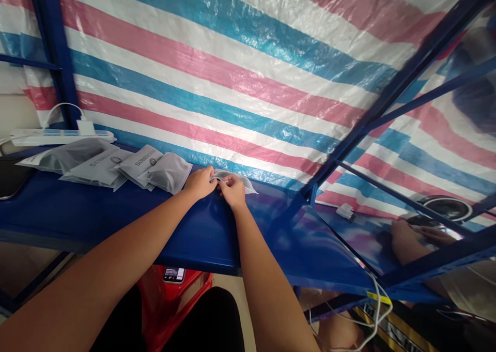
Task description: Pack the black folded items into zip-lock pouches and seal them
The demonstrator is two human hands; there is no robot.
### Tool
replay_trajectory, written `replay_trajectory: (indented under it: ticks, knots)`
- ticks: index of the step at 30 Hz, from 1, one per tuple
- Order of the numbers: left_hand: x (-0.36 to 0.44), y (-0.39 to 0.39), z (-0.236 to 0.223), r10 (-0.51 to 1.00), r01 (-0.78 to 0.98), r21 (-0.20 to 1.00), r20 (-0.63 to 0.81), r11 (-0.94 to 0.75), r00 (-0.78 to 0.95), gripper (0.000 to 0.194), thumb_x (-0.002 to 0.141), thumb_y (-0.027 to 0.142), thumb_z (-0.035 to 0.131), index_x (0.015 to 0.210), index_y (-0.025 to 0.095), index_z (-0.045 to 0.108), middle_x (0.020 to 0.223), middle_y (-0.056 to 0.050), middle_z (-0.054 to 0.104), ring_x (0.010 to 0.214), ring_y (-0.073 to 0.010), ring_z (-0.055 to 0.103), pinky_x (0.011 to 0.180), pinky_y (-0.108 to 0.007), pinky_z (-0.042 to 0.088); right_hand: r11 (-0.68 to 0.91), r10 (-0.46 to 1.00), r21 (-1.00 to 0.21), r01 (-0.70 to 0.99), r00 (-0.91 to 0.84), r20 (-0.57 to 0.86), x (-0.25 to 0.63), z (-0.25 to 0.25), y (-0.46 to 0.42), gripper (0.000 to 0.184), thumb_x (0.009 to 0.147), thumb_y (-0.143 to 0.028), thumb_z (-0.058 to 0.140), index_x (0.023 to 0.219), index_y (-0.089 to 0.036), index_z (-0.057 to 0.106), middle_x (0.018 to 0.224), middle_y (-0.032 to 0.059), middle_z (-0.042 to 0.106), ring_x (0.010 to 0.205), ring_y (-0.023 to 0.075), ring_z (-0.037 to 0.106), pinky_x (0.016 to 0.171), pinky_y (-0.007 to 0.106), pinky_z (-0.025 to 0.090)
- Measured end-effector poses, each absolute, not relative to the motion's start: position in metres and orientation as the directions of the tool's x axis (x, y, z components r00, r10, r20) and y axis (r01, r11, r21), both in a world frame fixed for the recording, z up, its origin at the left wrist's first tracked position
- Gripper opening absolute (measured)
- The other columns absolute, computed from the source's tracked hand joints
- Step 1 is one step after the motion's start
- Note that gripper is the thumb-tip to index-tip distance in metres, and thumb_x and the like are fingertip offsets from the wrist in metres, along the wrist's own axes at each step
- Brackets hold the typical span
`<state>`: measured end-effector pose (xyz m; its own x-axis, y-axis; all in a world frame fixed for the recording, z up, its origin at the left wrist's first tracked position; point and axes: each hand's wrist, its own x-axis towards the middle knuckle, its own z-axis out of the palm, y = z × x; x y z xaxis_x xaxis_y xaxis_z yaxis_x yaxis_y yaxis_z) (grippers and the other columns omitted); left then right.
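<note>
Both my hands are at one frosted plastic bag [250, 187] lying on the blue shelf [201, 233] against the striped sheet. My left hand [201, 182] is closed on the bag's near left edge, its fingers curled. My right hand [233, 189] pinches the same edge just beside it, thumb and fingers together. Much of the bag is hidden behind my hands. Left of them, a filled grey frosted bag [168, 172] rests partly over a printed frosted bag [140, 166]. Further left lie another printed bag [98, 169] and a larger frosted bag [70, 155].
A white power strip [64, 136] with a plugged-in charger stands at the back left, near a dark flat object [13, 177]. A blue metal upright [337, 150] rises on the right. Beyond it are a co-worker's hands [414, 235]. White cables [375, 310] hang below the shelf.
</note>
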<state>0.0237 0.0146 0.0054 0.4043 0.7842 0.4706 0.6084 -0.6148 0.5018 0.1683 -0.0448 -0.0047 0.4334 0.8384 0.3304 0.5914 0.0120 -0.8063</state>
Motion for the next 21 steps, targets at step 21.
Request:
replay_trajectory:
  ticks: [21]
  knots:
    - [0.028, 0.007, 0.008, 0.767, 0.635, 0.448, 0.490, -0.630, 0.415, 0.013, 0.083, 0.021, 0.058, 0.096, 0.025, 0.057, 0.082, -0.005, 0.069, 0.075, -0.0257, 0.065, 0.063, -0.033, 0.041, -0.221, 0.727, -0.669, 0.710, 0.577, 0.372, 0.162, 0.002, -0.052, 0.026, 0.079, -0.034, 0.063, 0.101, -0.025, 0.053, 0.085, 0.0046, 0.071, 0.094, 0.0292, 0.071, 0.082, 0.042, 0.055]
